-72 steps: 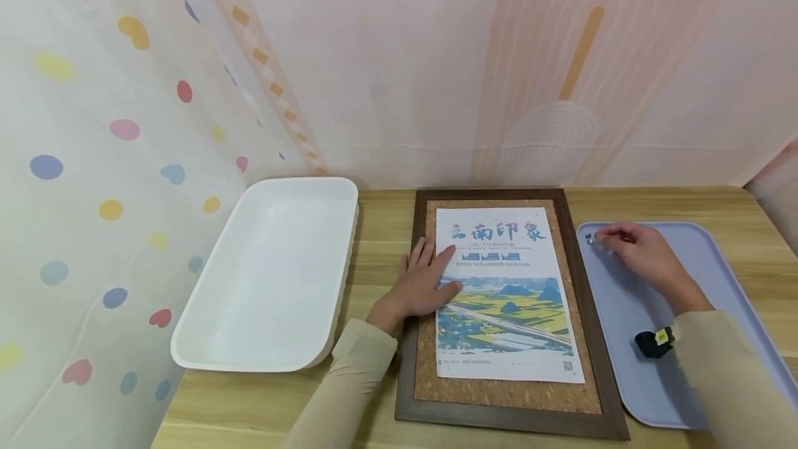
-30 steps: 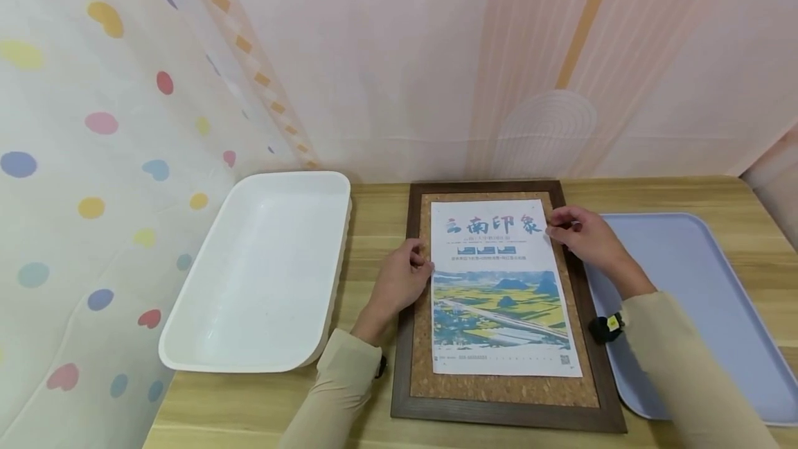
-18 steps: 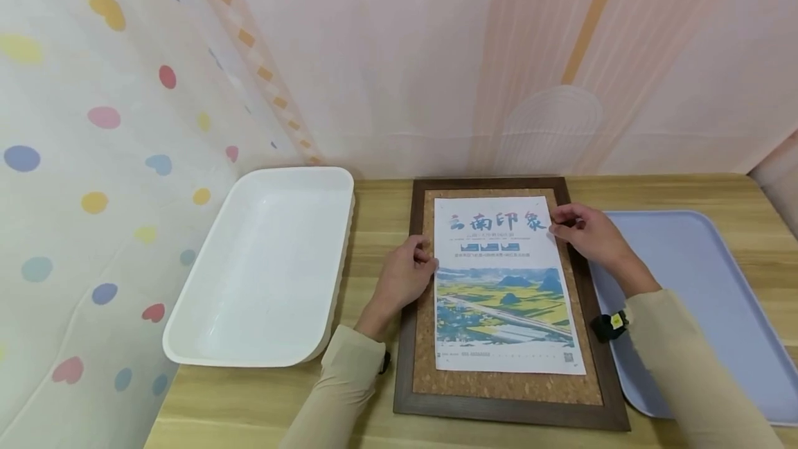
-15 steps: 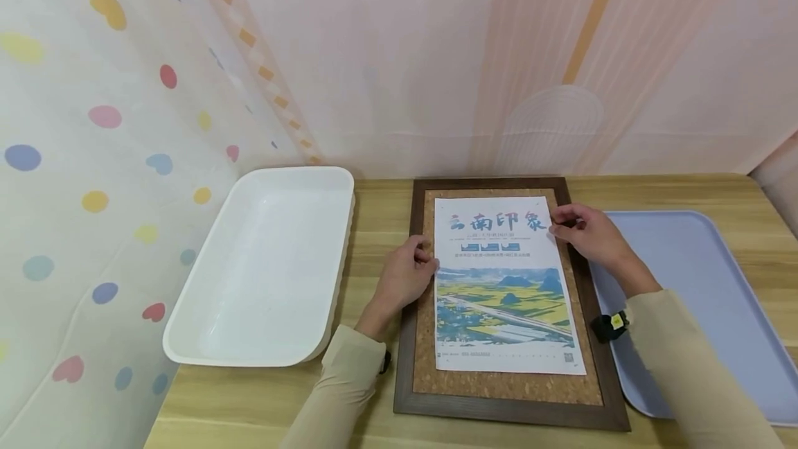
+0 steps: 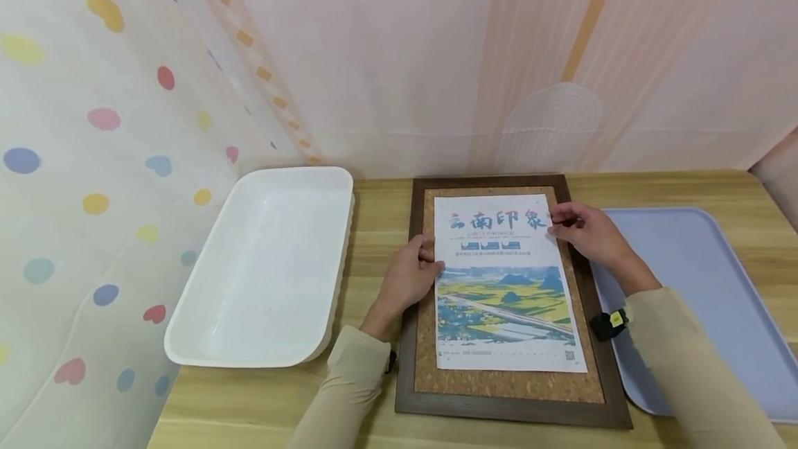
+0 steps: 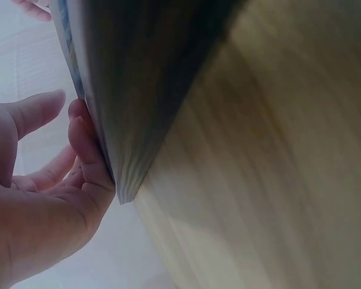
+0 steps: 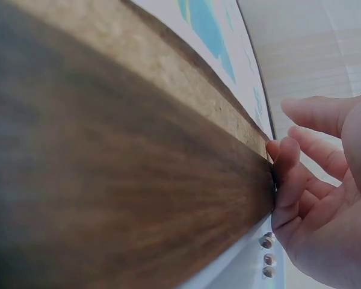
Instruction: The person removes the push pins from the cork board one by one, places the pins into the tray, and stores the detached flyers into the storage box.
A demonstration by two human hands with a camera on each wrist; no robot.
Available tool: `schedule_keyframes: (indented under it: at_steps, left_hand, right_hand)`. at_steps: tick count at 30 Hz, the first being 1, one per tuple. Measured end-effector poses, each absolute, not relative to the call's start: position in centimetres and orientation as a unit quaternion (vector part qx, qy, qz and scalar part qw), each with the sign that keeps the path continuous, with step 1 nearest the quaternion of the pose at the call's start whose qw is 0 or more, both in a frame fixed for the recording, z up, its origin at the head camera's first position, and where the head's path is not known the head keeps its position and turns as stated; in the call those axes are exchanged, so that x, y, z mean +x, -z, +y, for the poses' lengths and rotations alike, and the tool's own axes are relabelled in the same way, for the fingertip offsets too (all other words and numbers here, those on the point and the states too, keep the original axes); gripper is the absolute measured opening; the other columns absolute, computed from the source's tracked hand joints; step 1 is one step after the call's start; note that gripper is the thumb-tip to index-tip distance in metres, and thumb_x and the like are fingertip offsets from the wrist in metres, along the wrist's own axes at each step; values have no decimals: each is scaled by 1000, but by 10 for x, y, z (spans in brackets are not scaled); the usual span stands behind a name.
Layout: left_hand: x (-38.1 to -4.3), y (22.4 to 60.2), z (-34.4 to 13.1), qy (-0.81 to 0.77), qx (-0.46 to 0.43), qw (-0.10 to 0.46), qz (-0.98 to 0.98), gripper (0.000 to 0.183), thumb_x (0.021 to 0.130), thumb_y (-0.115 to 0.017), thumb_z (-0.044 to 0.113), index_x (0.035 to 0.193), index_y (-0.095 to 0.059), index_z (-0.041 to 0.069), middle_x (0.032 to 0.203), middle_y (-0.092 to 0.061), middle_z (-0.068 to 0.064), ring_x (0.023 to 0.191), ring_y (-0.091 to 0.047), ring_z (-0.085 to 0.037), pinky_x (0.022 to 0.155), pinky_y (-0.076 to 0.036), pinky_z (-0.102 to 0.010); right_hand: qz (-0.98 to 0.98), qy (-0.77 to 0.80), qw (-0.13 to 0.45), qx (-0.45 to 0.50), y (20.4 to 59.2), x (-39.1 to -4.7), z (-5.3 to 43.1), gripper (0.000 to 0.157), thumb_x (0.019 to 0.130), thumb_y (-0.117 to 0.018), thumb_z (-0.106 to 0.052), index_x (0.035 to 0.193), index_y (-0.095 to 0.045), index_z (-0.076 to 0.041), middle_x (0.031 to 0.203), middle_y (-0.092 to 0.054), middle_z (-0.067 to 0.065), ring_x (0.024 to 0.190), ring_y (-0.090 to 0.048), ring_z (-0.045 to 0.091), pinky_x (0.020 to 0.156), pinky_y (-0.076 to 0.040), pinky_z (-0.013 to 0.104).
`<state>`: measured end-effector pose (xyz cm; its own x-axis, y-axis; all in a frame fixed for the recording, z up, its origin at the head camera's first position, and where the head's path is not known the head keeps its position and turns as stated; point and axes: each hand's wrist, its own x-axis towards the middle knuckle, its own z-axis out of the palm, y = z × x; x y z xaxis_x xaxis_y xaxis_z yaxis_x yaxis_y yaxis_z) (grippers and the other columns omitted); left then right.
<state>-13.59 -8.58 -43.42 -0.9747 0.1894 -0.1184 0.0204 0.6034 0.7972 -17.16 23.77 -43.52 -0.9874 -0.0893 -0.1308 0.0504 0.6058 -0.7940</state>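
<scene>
A printed poster (image 5: pixel 505 296) with a landscape picture and large Chinese characters lies on a cork board (image 5: pixel 508 388) in a dark wooden frame (image 5: pixel 517 418). My left hand (image 5: pixel 408 274) is at the poster's left edge, thumb tip overlapping the paper in the head view. In the left wrist view its loosely bent fingers (image 6: pixel 87 141) rest against the frame's side, thumb apart from them. At the poster's upper right edge is my right hand (image 5: pixel 589 235). Its bent fingers (image 7: pixel 289 165) touch the frame in the right wrist view, thumb raised away, nothing between them.
A deep white tub (image 5: pixel 274 276) stands left of the frame. To the right is a shallow blue tray (image 5: pixel 679 255), partly under my right forearm. Several small shiny round pieces (image 7: pixel 269 259) show beyond the frame. A patterned backdrop (image 5: pixel 399 54) closes off the table's back.
My left hand has lifted from lying flat on the poster to its left edge. My right hand has come from the blue tray to the poster's right edge.
</scene>
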Motion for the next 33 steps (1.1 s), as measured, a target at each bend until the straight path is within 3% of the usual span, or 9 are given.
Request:
schedule_keyframes:
  at_steps: [13, 19, 27, 33]
  left_hand:
    - [-132, 430, -90, -448, 55, 93, 888, 47, 94, -64, 2, 139, -53, 8, 99, -63, -8, 81, -59, -18, 69, -50, -31]
    - [-133, 430, -91, -451, 51, 98, 886, 48, 94, -64, 2, 140, -52, 9, 97, -62, -7, 80, -57, -17, 67, -49, -30]
    - [-133, 430, -93, -457, 55, 100, 882, 50, 95, -63, 2, 142, -50, 9, 98, -63, -7, 80, -58, -17, 67, -49, -30]
    - [-129, 432, -93, -462, 44, 104, 880, 50, 94, -64, 2, 142, -51, 10, 96, -62, -5, 79, -57, -17, 68, -49, -30]
  right_hand:
    - [876, 476, 81, -6, 430, -173, 231, 38, 99, -61, -15, 133, -54, -2, 111, -58, 14, 92, -51, 21, 71, -45, 21]
    - [879, 469, 86, 2, 429, -174, 231, 46, 99, -61, -16, 141, -48, -5, 111, -60, 16, 95, -53, 24, 72, -45, 22]
    - [880, 465, 94, 1, 428, -174, 231, 48, 99, -61, -18, 142, -45, -5, 109, -63, 17, 96, -56, 27, 79, -44, 32]
    - [882, 460, 106, -7, 429, -170, 232, 50, 100, -61, -19, 143, -44, -3, 109, -63, 17, 98, -57, 28, 80, -45, 31]
